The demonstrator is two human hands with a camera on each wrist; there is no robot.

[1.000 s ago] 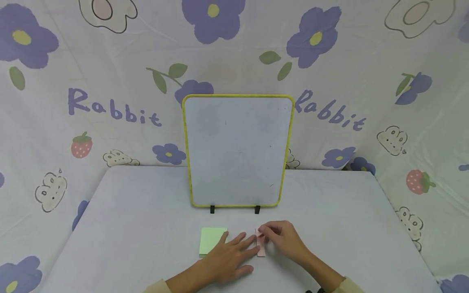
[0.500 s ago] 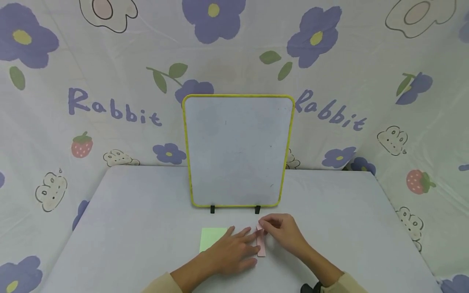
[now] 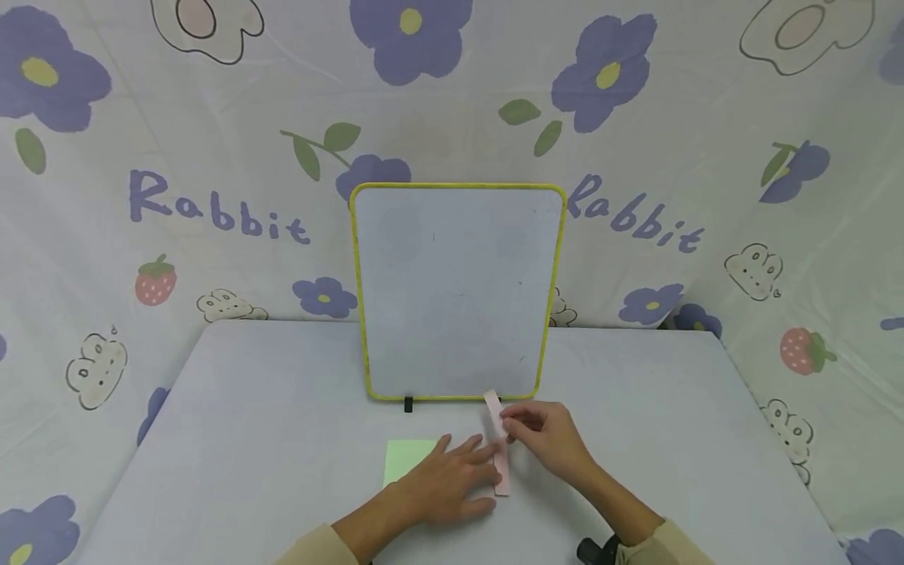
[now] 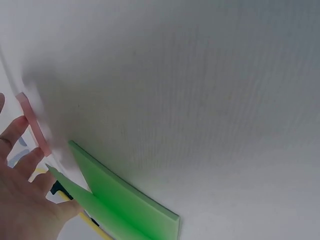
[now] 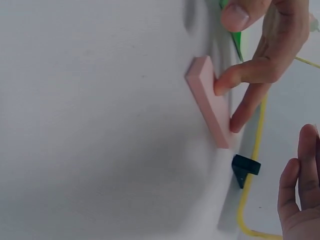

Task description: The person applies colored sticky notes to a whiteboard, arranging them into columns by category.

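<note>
Pink slip (image 3: 493, 406) raised higher — between both hands (image 3: 452, 482) (image 3: 549, 441).

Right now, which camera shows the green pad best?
The left wrist view: the green pad is largest there, its top sheet visibly lifted. The left hand partly covers it in the head view; the right wrist view catches a sliver.

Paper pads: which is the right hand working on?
The narrow pink pad: the right hand pinches its raised strip. The wider green pad lies partly beneath the left hand.
</note>
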